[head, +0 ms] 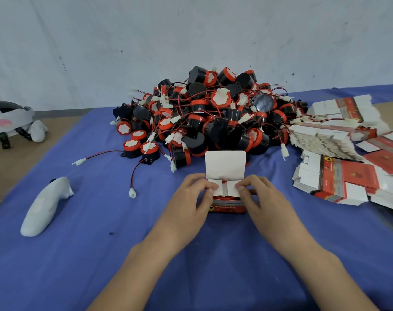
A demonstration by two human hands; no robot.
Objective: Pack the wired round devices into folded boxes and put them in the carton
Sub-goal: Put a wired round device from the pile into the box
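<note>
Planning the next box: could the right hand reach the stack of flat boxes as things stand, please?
Probably yes: the stack of flat boxes lies on the right hand's side, only bare cloth between, though it must release the box.

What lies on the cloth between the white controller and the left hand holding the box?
In the head view, only a white connector on a red-black wire lies between the controller and the left hand at the box; the rest is bare cloth.

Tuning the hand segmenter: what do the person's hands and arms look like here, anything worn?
Left hand and right hand are bare: no gloves, rings or watch visible. Left forearm and right forearm are bare too, with no sleeve showing down to the bottom edge. No straps, cables or markings.
</note>
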